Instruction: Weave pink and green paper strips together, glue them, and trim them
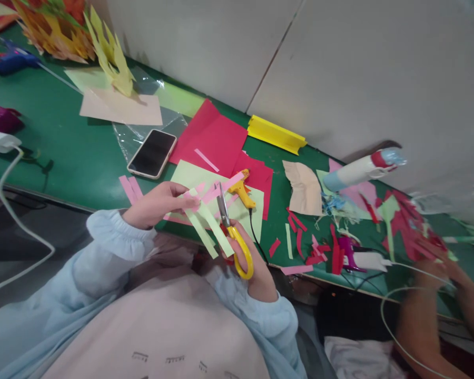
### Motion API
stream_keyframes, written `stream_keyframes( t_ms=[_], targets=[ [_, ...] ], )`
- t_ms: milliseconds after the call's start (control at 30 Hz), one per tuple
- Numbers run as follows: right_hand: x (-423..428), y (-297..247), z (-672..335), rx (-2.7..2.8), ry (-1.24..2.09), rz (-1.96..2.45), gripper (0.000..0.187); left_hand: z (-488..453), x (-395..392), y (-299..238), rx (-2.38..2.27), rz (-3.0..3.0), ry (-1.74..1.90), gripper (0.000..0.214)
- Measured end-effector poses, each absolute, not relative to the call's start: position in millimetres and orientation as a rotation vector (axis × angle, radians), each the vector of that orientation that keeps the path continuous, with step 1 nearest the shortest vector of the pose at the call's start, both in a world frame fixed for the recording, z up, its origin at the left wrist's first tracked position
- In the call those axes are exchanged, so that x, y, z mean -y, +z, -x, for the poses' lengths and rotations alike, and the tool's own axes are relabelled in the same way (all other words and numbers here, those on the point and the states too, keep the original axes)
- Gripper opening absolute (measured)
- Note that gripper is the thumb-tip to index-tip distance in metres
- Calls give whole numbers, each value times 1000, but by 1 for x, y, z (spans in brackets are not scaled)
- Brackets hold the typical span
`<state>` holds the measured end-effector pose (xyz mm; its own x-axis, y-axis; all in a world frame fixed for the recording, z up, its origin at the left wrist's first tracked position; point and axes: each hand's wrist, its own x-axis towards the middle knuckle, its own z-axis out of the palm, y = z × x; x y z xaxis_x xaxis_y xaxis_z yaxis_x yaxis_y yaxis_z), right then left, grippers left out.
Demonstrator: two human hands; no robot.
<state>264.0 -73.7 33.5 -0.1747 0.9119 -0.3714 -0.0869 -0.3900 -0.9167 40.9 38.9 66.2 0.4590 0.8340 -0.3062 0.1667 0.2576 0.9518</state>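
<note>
My left hand [161, 202] is closed, pinching a paper piece made of pale green strips [202, 231] and pink strips [217, 192]. The green strips hang down toward me and the pink ones point away. In my right hand [243, 250] is a pair of scissors [240, 252] with yellow and red handles, its blades pointing up and away from me beside the pink strips. Whether the blades touch the paper I cannot tell. Just beyond the scissors lies a yellow glue gun [243, 190] on a light green sheet [256, 223].
Red paper sheets [211, 137], a phone [152, 152] and a yellow channel-shaped piece [276, 134] lie behind. Red scraps [298, 239], a purple glue gun [348, 252] and a bottle [359, 171] are to the right. A co-worker's hands [434, 263] work at far right. White cables [13, 221] hang left.
</note>
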Motion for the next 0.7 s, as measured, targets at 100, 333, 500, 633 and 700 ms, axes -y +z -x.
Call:
stream_keyframes(
  t_ms=[100, 333, 500, 633, 700],
  targets=[
    [74, 35, -272, 948, 1628, 1326, 40, -34, -45, 66, -1029, -1293, 539, 26],
    [79, 46, -296, 958, 1646, 1310, 36, -32, -68, 67, -1082, -1394, 275, 30],
    [90, 48, -295, 995, 1847, 1293, 37, -39, -80, 60, -1239, -1776, 207, 33],
    [96, 39, -290, 978, 1952, 1273, 39, -33, -68, 60, -1405, -1966, 521, 28],
    [98, 35, -288, 957, 1969, 1273, 37, -26, -51, 61, -1518, -1916, 713, 21]
  ],
)
